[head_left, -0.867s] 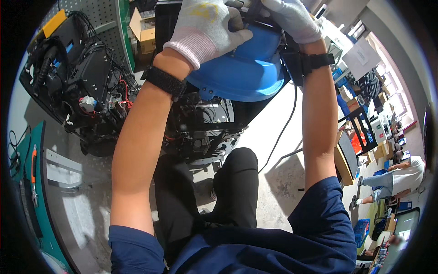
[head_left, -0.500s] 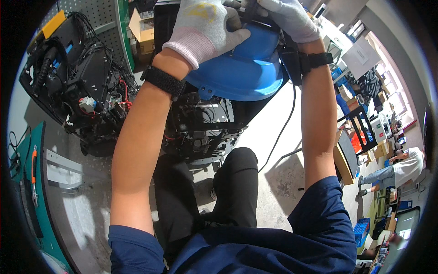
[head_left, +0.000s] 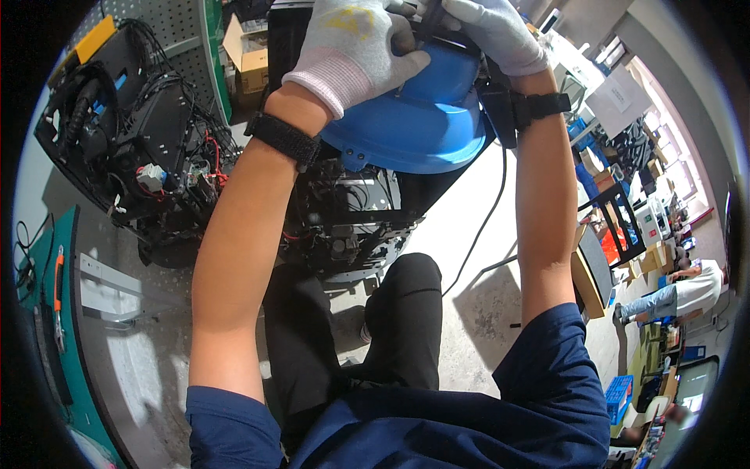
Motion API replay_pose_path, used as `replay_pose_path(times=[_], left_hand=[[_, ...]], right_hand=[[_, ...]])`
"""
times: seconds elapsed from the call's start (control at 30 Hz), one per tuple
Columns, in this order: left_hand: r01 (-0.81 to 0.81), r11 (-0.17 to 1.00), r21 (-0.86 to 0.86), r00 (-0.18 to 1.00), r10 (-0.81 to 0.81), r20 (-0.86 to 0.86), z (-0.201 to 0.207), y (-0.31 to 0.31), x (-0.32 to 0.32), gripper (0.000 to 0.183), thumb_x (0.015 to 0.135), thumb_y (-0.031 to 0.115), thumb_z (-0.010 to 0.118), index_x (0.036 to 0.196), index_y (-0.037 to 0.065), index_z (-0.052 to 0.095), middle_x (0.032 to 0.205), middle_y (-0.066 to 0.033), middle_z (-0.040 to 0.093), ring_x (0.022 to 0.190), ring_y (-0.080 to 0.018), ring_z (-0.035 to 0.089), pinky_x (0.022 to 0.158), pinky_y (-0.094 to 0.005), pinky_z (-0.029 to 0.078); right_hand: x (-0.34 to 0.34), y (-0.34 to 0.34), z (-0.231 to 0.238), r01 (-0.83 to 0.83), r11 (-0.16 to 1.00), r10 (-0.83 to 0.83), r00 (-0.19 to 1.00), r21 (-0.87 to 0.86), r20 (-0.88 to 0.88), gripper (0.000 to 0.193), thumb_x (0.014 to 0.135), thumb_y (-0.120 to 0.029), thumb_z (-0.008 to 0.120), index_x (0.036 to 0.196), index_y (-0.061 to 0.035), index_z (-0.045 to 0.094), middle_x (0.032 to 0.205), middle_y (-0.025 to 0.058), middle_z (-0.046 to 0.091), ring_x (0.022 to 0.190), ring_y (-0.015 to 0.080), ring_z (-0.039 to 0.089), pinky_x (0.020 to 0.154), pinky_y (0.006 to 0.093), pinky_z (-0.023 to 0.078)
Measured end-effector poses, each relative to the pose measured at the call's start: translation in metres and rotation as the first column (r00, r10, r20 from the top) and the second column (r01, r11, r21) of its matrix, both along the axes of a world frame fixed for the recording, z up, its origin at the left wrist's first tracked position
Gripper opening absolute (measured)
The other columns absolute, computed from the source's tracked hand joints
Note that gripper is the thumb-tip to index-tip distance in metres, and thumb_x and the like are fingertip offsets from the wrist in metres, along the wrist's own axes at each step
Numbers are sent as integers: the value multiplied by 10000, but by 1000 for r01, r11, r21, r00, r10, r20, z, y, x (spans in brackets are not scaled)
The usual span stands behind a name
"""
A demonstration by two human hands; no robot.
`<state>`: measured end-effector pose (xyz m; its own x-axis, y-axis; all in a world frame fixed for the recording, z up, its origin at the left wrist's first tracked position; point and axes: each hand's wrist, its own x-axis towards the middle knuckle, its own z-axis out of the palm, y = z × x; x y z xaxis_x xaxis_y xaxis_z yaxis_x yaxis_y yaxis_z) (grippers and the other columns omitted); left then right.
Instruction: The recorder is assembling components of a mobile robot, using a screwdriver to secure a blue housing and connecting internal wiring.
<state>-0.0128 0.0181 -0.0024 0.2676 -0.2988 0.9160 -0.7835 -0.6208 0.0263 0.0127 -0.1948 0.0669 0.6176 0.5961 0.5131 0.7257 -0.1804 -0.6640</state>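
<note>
My left hand (head_left: pixel 351 47), in a grey-white glove with a yellow mark and pale pink cuff, is over the left side of a glossy blue rounded cover (head_left: pixel 418 129). Its fingers curl and its thumb points across the cover. From the right my gloved right hand (head_left: pixel 500 35) comes in, fingers bent toward a narrow black part (head_left: pixel 429 22) standing at the cover's top. The upper frame edge cuts off part of both hands, so their full grip is hidden. Below the cover shows a machine's open base (head_left: pixel 344 227) with wires and dark brackets.
Another opened black machine (head_left: pixel 137 141) with loose cables stands at left. A green-topped bench (head_left: pixel 74 313) holds an orange-handled tool (head_left: pixel 58 281). A black cable (head_left: pixel 488 227) runs over the floor. Near a cardboard box (head_left: pixel 251 66) is a perforated panel. A person (head_left: pixel 695 288) is far right.
My left hand and wrist have shifted very slightly to the right. My right hand stays nearly in place at the black part. The distant person has moved a little.
</note>
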Motion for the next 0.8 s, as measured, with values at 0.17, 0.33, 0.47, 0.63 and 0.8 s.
replay_pose_path(times=[0.17,0.33,0.47,0.63,0.8], left_hand=[[67,998,-5,996,-67,58,1,1,1,255,688,336,811,631,108,711,855,-110,704,916,-340,651,881,-469,475],[35,999,3,999,-35,38,1,0,1,247,679,326,811,624,108,706,854,-110,707,901,-339,653,869,-464,483],[89,996,-28,989,-85,121,1,1,1,245,674,321,809,606,113,700,821,-105,697,882,-327,654,846,-460,486],[43,999,-4,998,-42,43,1,-1,1,248,682,324,809,603,116,698,806,-96,698,870,-321,656,845,-460,485],[74,997,-21,995,-72,76,0,0,2,254,690,334,804,606,118,700,798,-99,695,864,-321,656,849,-460,482]], right_hand=[[4,-4,0,-7,1000,6,1000,-11,-29,404,941,-386,719,998,13,689,853,35,661,776,107,584,704,262,475],[9,-2,-1,-122,990,121,993,66,7,383,941,-398,725,927,-19,671,811,15,625,734,95,546,675,253,449],[5,-4,0,4,1000,-4,999,2,-40,371,945,-393,723,901,-30,660,797,7,610,712,86,514,653,239,420],[5,-1,-2,-71,994,75,996,86,-51,358,962,-380,704,904,-30,656,791,1,612,695,80,504,612,232,394],[3,0,1,90,996,-89,996,-16,24,354,967,-377,696,915,-29,658,799,9,624,689,80,504,622,230,402]])
